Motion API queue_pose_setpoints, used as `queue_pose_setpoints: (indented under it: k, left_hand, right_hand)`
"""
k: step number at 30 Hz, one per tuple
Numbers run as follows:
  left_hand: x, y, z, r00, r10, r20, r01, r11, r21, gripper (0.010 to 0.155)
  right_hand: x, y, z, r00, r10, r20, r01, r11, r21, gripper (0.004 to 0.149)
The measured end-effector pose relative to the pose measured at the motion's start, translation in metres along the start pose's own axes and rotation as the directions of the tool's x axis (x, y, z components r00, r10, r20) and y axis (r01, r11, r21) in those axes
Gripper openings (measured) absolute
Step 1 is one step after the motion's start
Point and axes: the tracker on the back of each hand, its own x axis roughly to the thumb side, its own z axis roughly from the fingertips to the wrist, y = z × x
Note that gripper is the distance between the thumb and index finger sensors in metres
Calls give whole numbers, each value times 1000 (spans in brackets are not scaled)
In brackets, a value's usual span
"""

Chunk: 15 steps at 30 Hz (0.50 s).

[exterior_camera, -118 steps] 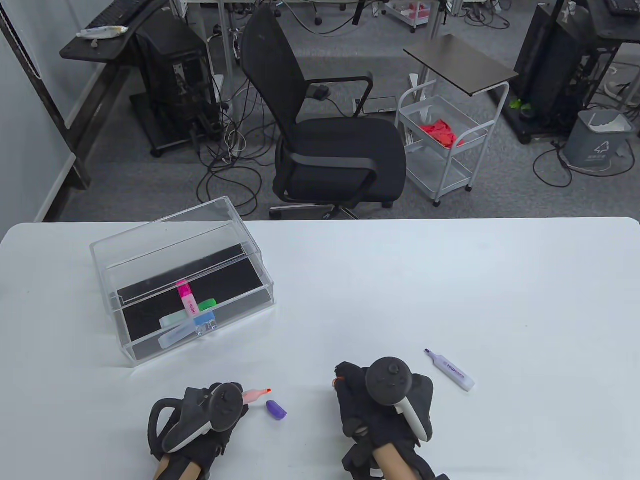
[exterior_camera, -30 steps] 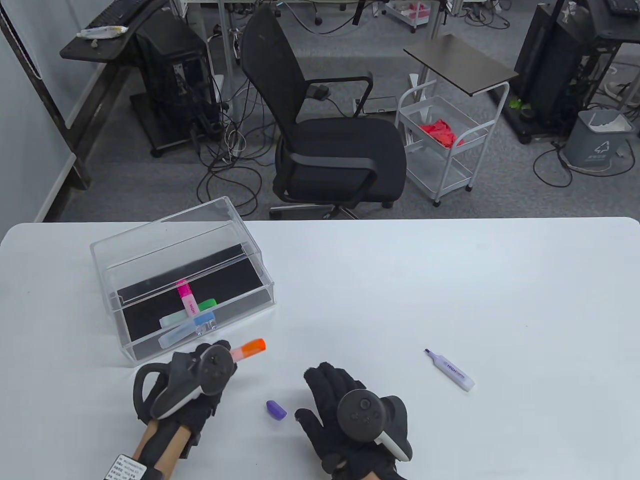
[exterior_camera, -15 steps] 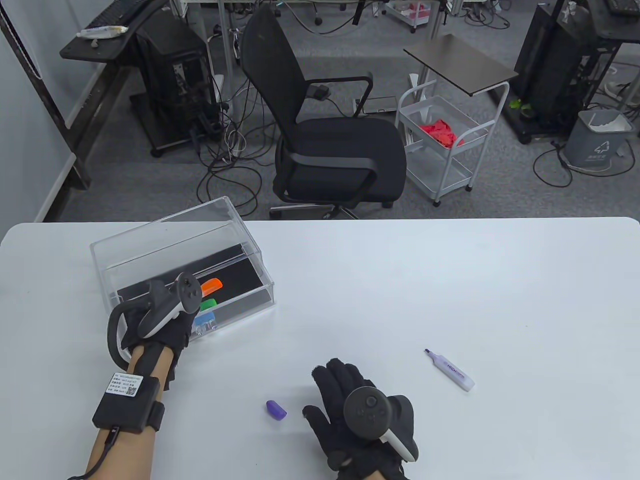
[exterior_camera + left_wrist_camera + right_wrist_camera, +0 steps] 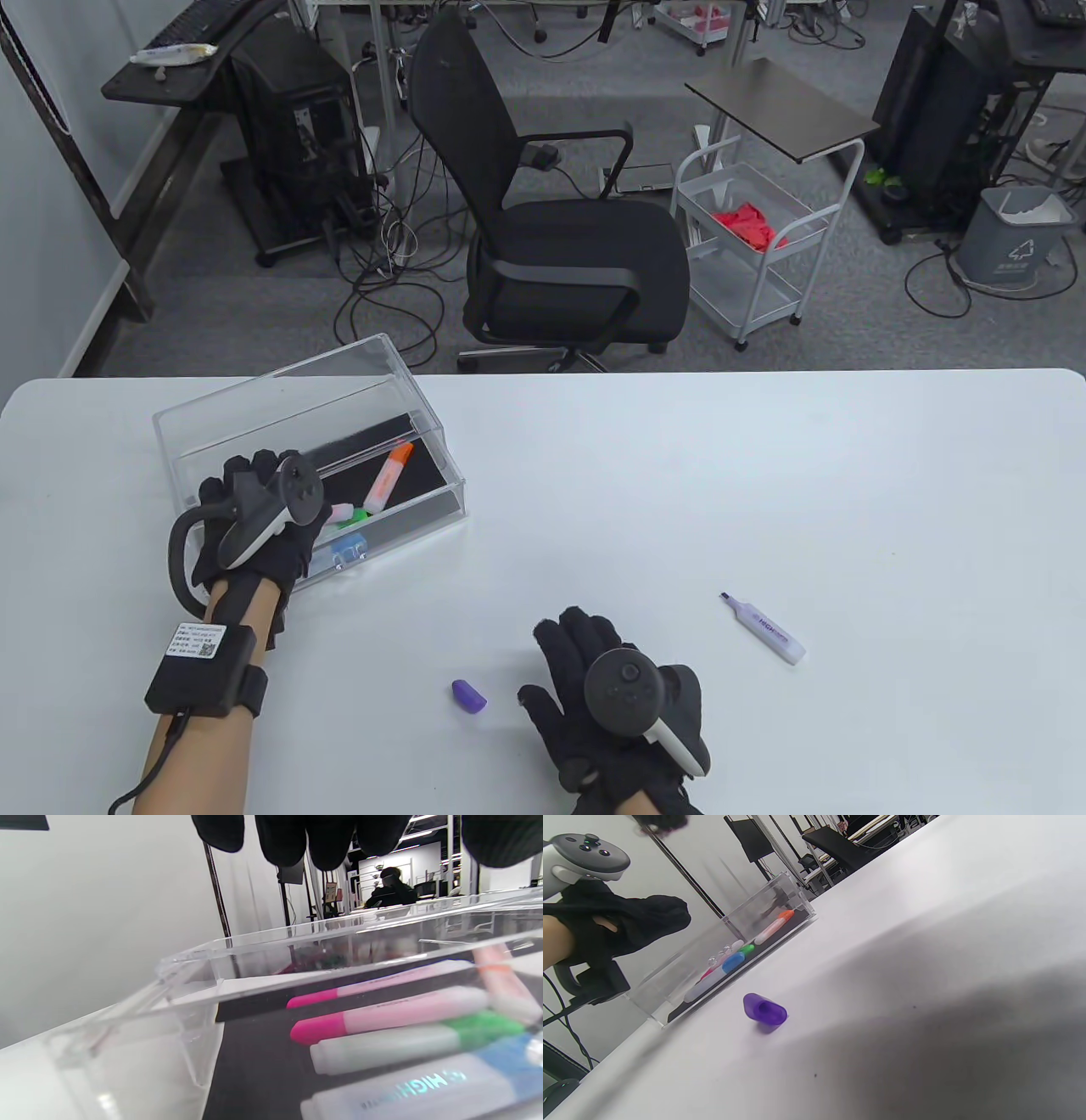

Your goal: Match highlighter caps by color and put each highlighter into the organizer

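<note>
Our left hand (image 4: 254, 522) hovers over the organizer (image 4: 254, 399), fingers spread and empty; four capped highlighters, the orange highlighter (image 4: 389, 477) included, lie inside. Rightward, the purple cap (image 4: 468, 696) lies just beside our right hand (image 4: 611, 705), resting flat with nothing held. The uncapped purple highlighter (image 4: 764, 628) lies well apart, so we judge one pairing remains.

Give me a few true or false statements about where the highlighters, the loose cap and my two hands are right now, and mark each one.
1. The orange highlighter lies inside the clear organizer. True.
2. The purple cap is on the purple highlighter. False: the cap lies alone on the table, and the highlighter's tip is bare.
3. The right hand grips the purple highlighter. False: it holds nothing, and the highlighter lies apart on the table, further right.
4. The left hand is at the organizer with fingers spread, holding nothing. True.
5. A pink highlighter lies in the organizer. True.
</note>
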Motion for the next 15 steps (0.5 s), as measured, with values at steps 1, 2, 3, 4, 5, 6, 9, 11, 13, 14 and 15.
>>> queue_pose_setpoints:
  k: [1,2,3,4,5,6,9,11,13,14,15]
  left_hand:
    - [0,2,6,1000,11,7,-11,1000,4,80]
    - [1,3,12,999,25,20,-25,1000,4,81]
    - [1,4,17,999,37,30,-37,999,0,81]
    - [2,6,24,997,52,48,-52,999,-3,82]
    - [3,7,30,996,61,59,-61,998,-2,82]
    - [4,8,38,995,70,73,-71,997,7,83]
    - [7,12,61,989,89,120,-93,995,32,84]
    - [9,12,73,986,102,135,-108,994,33,85]
    - [11,12,86,982,114,152,-119,993,20,86]
    - [12,12,93,980,116,160,-120,993,19,87]
    - [14,13,98,979,117,166,-122,992,22,87]
  right_hand:
    - [0,0,0,1000,2,-4,-2,1000,0,70]
    - [-1,-1,0,1000,4,-7,-4,1000,-1,70]
    - [-1,-1,0,1000,5,-9,-5,1000,-1,69]
    - [-2,-1,0,1000,10,-12,-10,1000,0,70]
    - [-2,-1,0,1000,16,-15,-16,1000,0,70]
    - [-3,-1,0,1000,22,-18,-22,1000,-1,70]
    - [-4,-1,0,999,34,-25,-34,999,0,70]
    - [-5,-1,-1,999,38,-30,-38,999,6,70]
    - [-5,-1,0,999,45,-31,-44,999,8,70]
    - [-5,-1,0,998,47,-31,-47,999,7,70]
    - [-5,-1,0,998,49,-30,-49,999,8,70]
